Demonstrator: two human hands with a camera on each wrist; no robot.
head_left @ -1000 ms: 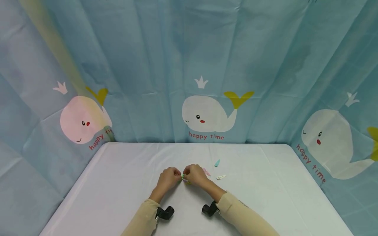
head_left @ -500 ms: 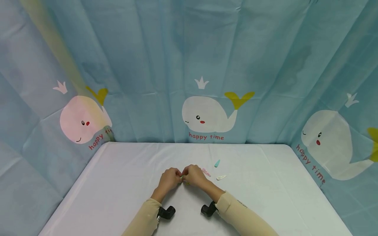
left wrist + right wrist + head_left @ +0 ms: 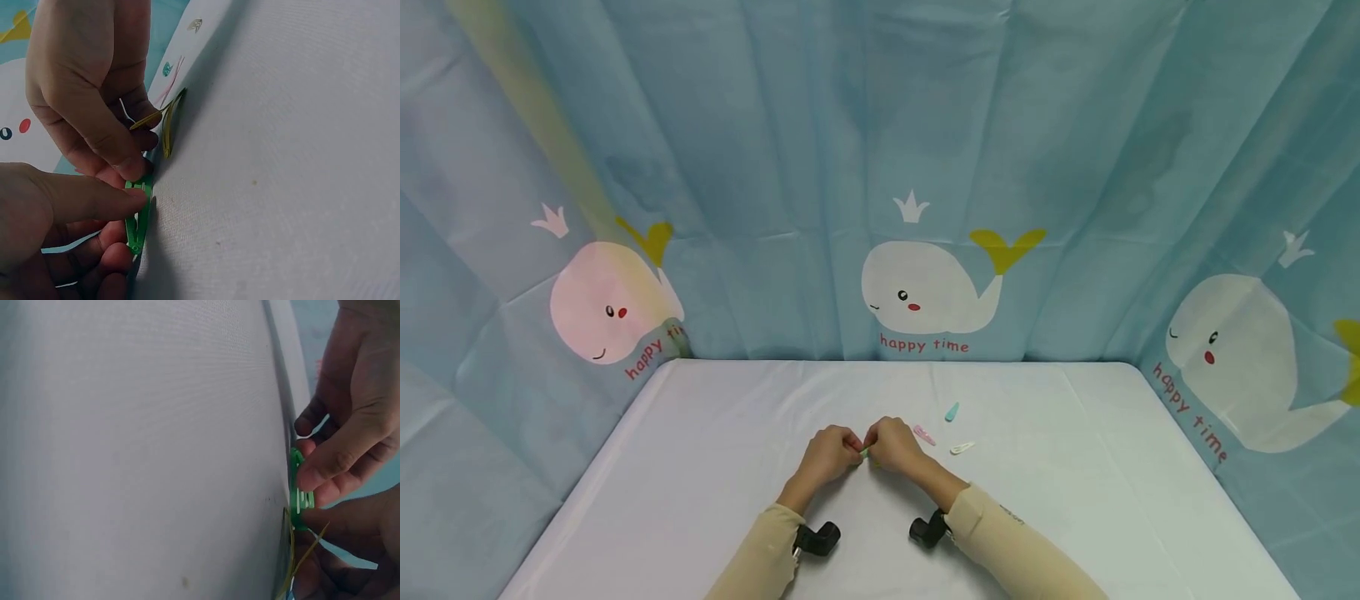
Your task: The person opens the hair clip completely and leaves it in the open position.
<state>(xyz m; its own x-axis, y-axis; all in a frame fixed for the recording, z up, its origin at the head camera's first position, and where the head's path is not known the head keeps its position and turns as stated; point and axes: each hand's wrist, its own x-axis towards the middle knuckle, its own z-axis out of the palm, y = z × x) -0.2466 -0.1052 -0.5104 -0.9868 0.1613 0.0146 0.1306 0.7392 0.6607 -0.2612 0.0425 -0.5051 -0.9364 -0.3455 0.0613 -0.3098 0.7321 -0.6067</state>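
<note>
Tablecloth (image 3: 700,467) lay nearest me: white, finely woven, faintly creased, spread over a flat table with rounded far corners. Beige sleeves (image 3: 1000,542) covered both my forearms, a black camera mount strapped at each wrist.

At mid-table my left hand (image 3: 823,456) and right hand (image 3: 892,446) met, knuckles up, fingertips nearly touching. Between them I pinched a green hair clip (image 3: 139,219), a flat snap clip of thin painted metal, resting low against the cloth. Left thumb and fingers curled round one end; right thumb and forefinger clenched the other. A yellow hair clip (image 3: 167,128) of the same shape lay on the cloth just under my right fingers; whether they held it, I could not tell.

Just beyond the right hand lay a pink clip (image 3: 924,434), a white clip (image 3: 961,448) and a teal clip (image 3: 952,412), all loose, apart from one another.

Farthest off hung a blue curtain (image 3: 820,150), pleated, printed with white whales and "happy time".
</note>
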